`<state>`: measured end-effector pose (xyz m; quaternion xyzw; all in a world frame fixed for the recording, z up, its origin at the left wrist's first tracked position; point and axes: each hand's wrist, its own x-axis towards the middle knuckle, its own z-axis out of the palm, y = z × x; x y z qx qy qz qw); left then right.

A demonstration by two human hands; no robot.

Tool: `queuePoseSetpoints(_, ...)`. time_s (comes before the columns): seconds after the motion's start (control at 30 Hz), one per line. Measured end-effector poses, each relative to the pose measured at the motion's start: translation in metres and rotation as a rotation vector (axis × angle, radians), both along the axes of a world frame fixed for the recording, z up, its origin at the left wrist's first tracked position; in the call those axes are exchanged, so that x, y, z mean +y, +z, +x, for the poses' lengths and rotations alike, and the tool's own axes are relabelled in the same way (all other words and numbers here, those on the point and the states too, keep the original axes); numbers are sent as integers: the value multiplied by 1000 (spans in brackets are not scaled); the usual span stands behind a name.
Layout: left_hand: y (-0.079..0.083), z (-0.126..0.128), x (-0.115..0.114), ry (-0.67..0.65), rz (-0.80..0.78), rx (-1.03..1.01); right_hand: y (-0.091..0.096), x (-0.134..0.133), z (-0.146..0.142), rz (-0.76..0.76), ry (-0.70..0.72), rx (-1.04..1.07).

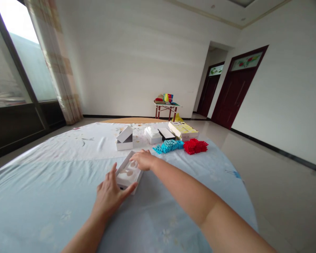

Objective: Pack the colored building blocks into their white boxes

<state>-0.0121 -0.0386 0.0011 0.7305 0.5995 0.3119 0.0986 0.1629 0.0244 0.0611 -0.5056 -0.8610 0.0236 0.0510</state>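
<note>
A shallow white open box [138,181] lies slanted on the tablecloth in front of me. Inside it sits a white insert [124,179] with rounded cutouts. My left hand [109,195] spans the box's near end, the thumb across the near right corner and the spread fingers along the left side. At the far end, my right hand [143,160] reaches over the rim with its fingers bent down together onto the insert. What those fingertips pinch, if anything, is hidden.
Behind stand a small white box with a tilted lid [124,138], a white box with white pieces on top [152,135], a black-and-white box [166,134] and a yellow-and-white box [183,130]. Blue [168,146] and red [195,146] textured bundles lie right. The round table's edge [249,203] curves right.
</note>
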Motion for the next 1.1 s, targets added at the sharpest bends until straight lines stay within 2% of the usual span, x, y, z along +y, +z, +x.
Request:
queuePoseSetpoints(0.13, -4, 3, 2, 8, 17, 11, 9, 0, -14, -96, 42, -179)
queuePoseSetpoints(0.27, -6, -1, 3, -17, 30, 31, 15, -1, -14, -68, 69, -245)
queuePoseSetpoints(0.43, -8, -5, 3, -102, 78, 12, 11, -2, 7, -3, 50, -138)
queuePoseSetpoints(0.6, -17, -9, 8, -221, 62, -5, 5, -12, 29, -79, 16, -53)
queuePoseSetpoints(0.7, -19, -9, 10, -245, 62, -31, 4, -20, 37, -37, 20, 12)
queuePoseSetpoints(0.8, -16, -7, 10, -213, 37, -59, 11, -23, 45, 44, 14, 132)
queuePoseSetpoints(0.97, -15, -7, 10, -210, 30, -92, 32, -14, 57, 206, -92, 530)
queuePoseSetpoints(1.03, -16, -7, 11, -213, 26, -97, 36, -6, 57, 253, -160, 540)
queuePoseSetpoints(1.1, -17, -7, 12, -221, 12, -95, 35, 3, 53, 253, -226, 449)
